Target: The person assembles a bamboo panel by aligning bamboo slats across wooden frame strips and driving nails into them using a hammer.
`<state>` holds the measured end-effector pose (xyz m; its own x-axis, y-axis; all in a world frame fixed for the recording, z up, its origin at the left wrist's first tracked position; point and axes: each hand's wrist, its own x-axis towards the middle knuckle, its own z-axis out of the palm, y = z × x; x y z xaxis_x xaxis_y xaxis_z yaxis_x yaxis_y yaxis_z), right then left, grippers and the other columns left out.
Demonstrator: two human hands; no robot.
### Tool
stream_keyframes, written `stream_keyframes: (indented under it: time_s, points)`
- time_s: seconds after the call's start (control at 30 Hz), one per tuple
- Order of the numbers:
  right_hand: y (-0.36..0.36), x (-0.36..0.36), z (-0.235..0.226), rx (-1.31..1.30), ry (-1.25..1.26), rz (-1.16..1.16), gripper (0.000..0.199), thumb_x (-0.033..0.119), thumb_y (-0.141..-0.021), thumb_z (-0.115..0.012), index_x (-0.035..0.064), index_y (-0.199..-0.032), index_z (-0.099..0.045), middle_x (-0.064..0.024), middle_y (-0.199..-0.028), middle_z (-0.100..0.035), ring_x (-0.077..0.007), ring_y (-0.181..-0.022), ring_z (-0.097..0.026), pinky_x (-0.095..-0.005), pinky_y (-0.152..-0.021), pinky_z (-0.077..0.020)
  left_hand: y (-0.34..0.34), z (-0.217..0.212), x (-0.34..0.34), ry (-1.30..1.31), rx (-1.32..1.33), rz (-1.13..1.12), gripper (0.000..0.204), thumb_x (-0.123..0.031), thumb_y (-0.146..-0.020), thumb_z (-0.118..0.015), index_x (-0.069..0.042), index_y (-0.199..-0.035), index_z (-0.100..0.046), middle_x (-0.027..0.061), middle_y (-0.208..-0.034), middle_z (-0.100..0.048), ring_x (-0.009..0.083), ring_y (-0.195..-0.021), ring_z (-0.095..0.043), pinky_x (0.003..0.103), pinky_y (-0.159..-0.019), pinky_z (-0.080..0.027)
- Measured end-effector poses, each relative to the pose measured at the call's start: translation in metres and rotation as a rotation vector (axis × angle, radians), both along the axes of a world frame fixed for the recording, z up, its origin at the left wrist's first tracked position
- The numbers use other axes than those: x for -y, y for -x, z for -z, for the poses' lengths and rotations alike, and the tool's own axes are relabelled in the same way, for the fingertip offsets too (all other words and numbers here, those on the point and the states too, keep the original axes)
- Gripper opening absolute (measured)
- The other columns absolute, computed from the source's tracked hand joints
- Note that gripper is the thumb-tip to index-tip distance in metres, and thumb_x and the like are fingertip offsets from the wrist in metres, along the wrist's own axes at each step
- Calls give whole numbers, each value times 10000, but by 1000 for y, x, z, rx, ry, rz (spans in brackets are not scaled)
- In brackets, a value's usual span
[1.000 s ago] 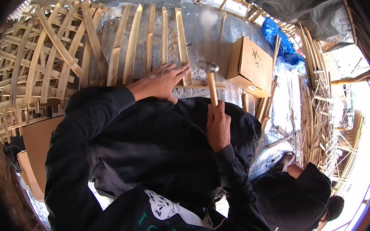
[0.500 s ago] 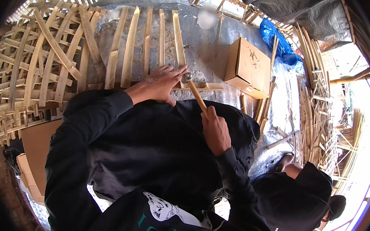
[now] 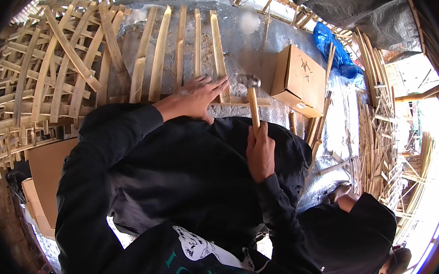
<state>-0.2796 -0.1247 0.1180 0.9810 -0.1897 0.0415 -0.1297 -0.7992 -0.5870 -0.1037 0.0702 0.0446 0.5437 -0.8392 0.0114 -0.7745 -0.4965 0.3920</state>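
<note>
My right hand [image 3: 261, 157] is closed around the wooden handle of a hammer [image 3: 253, 106]. Its metal head is raised to the right of my left fingertips, apart from the bamboo. With fingers stretched out, my left hand [image 3: 194, 99] lies over the lower end of an upright bamboo strip [image 3: 217, 45]. Beneath that end runs a bamboo crosspiece [image 3: 255, 102], partly hidden by the hand. Several more upright strips [image 3: 180, 45] stand in a row to the left. Whether a nail is under my fingers cannot be seen.
A cardboard box [image 3: 302, 80] sits right of the hammer, with a blue plastic sheet [image 3: 336, 52] behind it. Woven bamboo lattice [image 3: 37, 78] fills the left. Bundled bamboo strips [image 3: 373, 116] lie at the right. Another person in black [image 3: 351, 240] is at the lower right.
The hammer head has moved right, away from my left fingertips, and its handle is now more upright. My left hand stays over the strip's end. The whole view has shifted slightly.
</note>
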Motion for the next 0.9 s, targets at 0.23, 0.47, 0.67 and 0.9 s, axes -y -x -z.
stream_keyframes:
  time_s: [0.23,0.47,0.67,0.9]
  points:
    - [-6,1,-20,-35,17,-63,188,164,-1038,-593,30,-1005,-465,-291,-724,-624,-507,-683,-626,-589,-567,-447,-4,0,-3,-51,-13,7,1362,-480,-594,-937,-24,-1638,-192,139,-1707,-231,447,-1421,-432,494,-1215,-316]
    - [1,20,10,-106,123,-51,179,145,-1046,-572,27,-992,-449,-298,-718,-619,-505,-690,-628,-588,-553,-442,-1,-1,4,-33,-48,12,1336,-450,-596,-945,-40,-1640,-218,128,-1705,-256,473,-1422,-426,492,-1220,-310]
    - [3,2,-3,50,-33,29,191,113,-1047,-576,24,-974,-423,-293,-686,-579,-503,-681,-620,-575,-523,-431,-1,6,3,-32,19,2,1322,-455,-598,-942,-8,-1623,-237,118,-1712,-238,427,-1412,-443,472,-1204,-330]
    - [-5,4,-10,41,-22,-75,182,134,-1042,-586,17,-996,-453,-292,-718,-613,-508,-671,-624,-580,-513,-427,0,-3,-4,-59,27,7,1315,-520,-632,-918,16,-1617,-233,153,-1696,-264,427,-1412,-450,462,-1224,-317]
